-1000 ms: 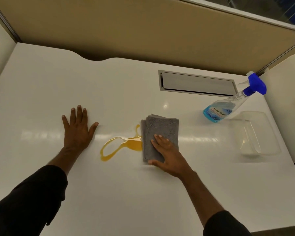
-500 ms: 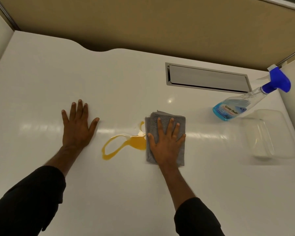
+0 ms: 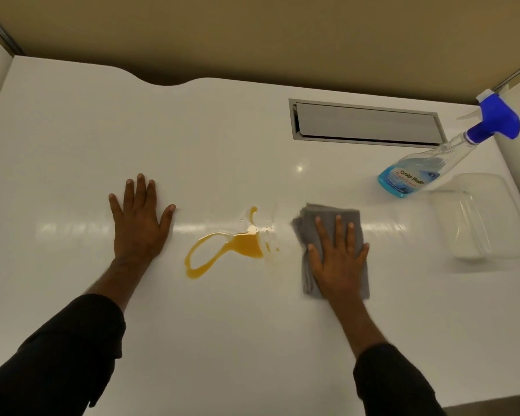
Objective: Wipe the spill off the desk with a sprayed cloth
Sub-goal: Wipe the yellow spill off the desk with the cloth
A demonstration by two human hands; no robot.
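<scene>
Spill (image 3: 246, 246) of amber liquid lies near the centre of the white desk (image 3: 222, 325): a filled pool on its right part, a thin looping trail running down and to the left, and a narrow tail rising above the pool. Small droplets sit just to the right of the pool.

Grey cloth (image 3: 327, 217), folded, lies flat on the desk to the right of the spill, apart from it; a strip of bare surface separates the two. Its left edge appears blurred, so the exact outline there cannot be fixed. Right hand (image 3: 338, 259) rests palm-down on the cloth, fingers spread and extended, pressing rather than gripping.

Left hand (image 3: 140, 223) lies flat on the bare desk to the left of the spill, fingers splayed, holding nothing, clear of the liquid. Both forearms carry dark sleeves.

Spray bottle (image 3: 418, 172), clear with blue fluid and a blue trigger head, stands at the far right, beyond the cloth. Clear plastic container (image 3: 490, 223) sits just beside it, nearer the desk's right edge. Recessed metal hatch (image 3: 367, 124) is set into the desk behind the cloth, near the tan partition (image 3: 252, 34).
</scene>
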